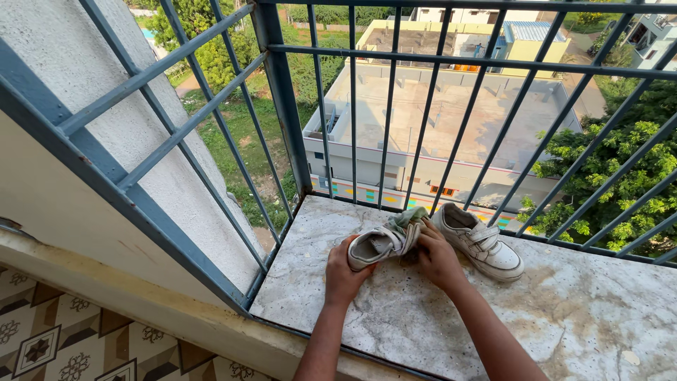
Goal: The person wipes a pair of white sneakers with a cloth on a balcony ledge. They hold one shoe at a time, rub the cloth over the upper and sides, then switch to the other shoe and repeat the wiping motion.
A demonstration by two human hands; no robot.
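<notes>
Shoe held on a stained marble ledge [564,310] behind blue railings [282,106].
My left hand [343,271] grips the white shoe [381,243]; my right hand [437,257] seemingly pinches a green cloth [409,219].

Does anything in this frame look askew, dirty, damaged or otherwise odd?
The stone ledge is stained brown in patches, mostly to the right. The shoe gripped by the left hand is tipped on its side, a greenish cloth bunched against it under the right hand. The second shoe sits upright. Nothing looks broken.
</notes>
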